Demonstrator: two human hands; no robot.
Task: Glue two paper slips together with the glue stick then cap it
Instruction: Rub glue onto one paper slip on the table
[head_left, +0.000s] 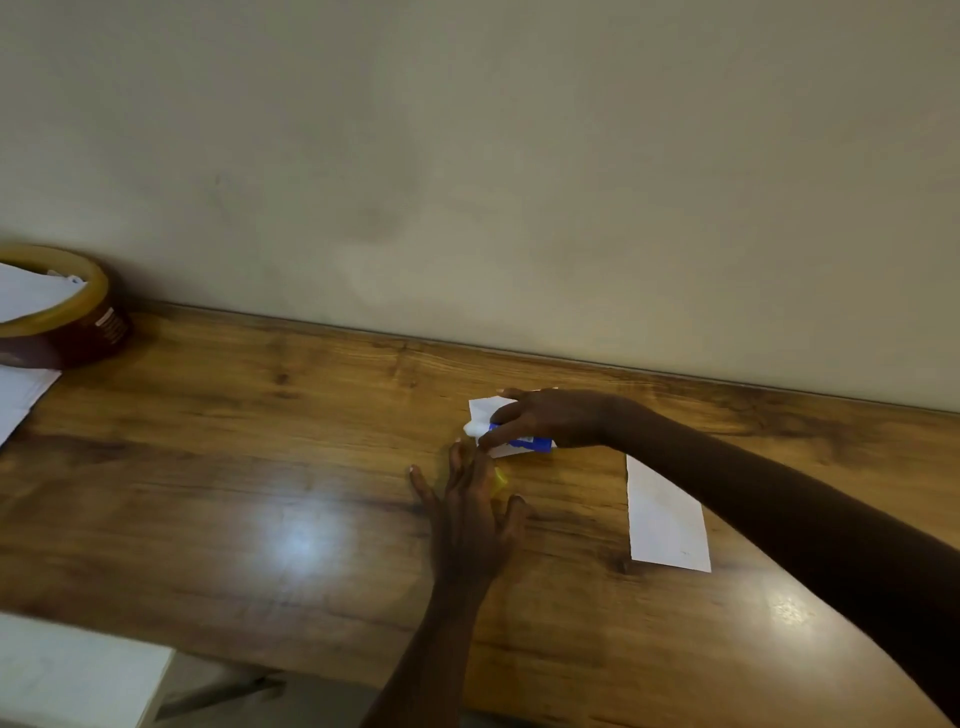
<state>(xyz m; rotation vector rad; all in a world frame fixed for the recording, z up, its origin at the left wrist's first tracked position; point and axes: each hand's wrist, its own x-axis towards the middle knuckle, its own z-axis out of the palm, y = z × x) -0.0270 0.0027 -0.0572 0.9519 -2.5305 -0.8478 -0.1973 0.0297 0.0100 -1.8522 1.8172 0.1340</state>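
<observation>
My right hand (550, 418) is closed around a blue glue stick (530, 442), which lies nearly level with its white end (472, 428) pointing left. Under it, a small white paper slip (485, 408) rests on the wooden table (260, 467), mostly hidden by that hand. A second, longer white slip (667, 519) lies flat to the right, beneath my right forearm. My left hand (470, 525) is just in front of the glue stick, low over the table with fingers spread. A small yellow thing (500, 479), blurred, shows under its fingers.
A brown tape roll (78, 322) with white paper inside sits at the far left by the wall. White sheets (21, 397) lie beside it at the left edge. A white block (78, 670) stands below the table's front edge at the bottom left.
</observation>
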